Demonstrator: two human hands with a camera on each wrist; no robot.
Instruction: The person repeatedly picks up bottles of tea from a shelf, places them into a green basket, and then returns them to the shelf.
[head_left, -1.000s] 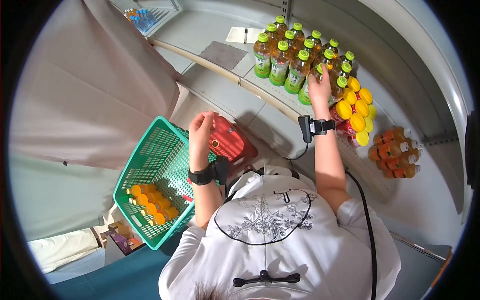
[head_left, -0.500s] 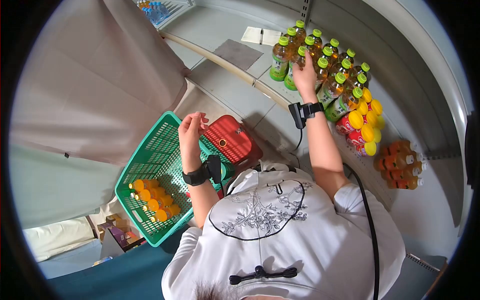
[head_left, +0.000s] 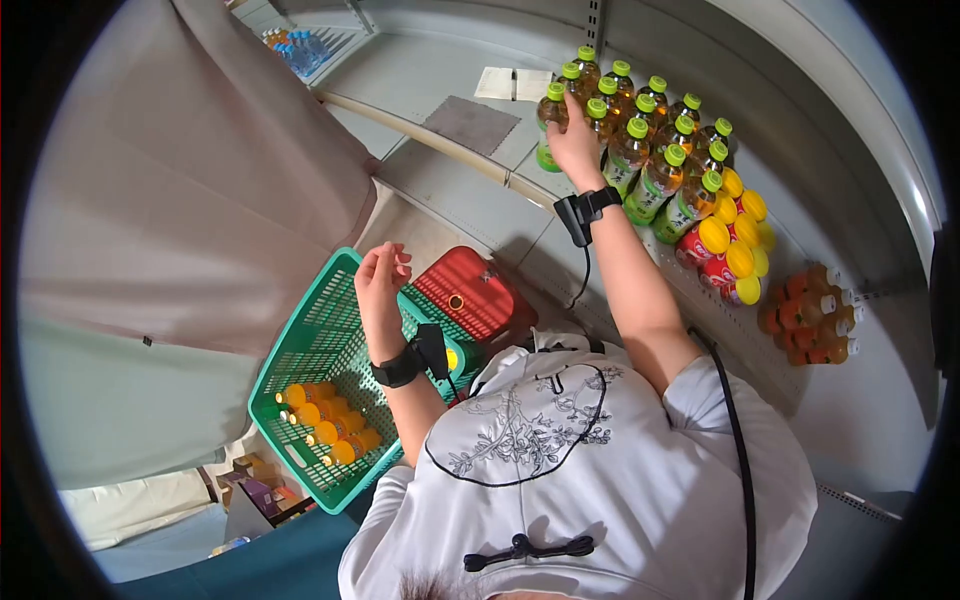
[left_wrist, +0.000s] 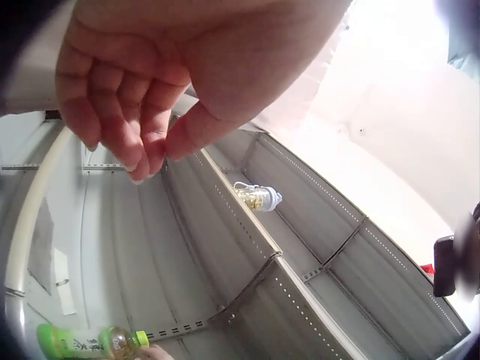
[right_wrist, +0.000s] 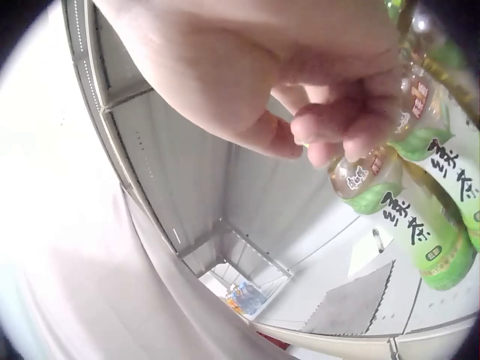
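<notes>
Rows of green tea bottles (head_left: 655, 190) with lime-green caps stand on the shelf. My right hand (head_left: 577, 150) is at the front-left bottle (head_left: 548, 155), thumb and fingers round its upper part. In the right wrist view, the curled fingers of my right hand (right_wrist: 300, 90) cover the neck and cap of that bottle (right_wrist: 416, 217), which stands upright beside another. My left hand (head_left: 380, 295) hovers over the basket edge, fingers loosely bent and holding nothing; the left wrist view shows the left hand (left_wrist: 165, 82) likewise with nothing in it.
A green basket (head_left: 345, 262) holds several orange bottles (head_left: 330, 420); a red stool or box (head_left: 468, 290) stands beside it. Yellow-capped containers (head_left: 715, 238) and orange drinks (head_left: 805, 315) lie right of the tea. A grey cloth (head_left: 472, 124) and white paper (head_left: 513, 84) lie left.
My right hand has moved left along the front of the tea bottles, from the right side to the leftmost front bottle. My left hand has shifted slightly left and stays without anything in it.
</notes>
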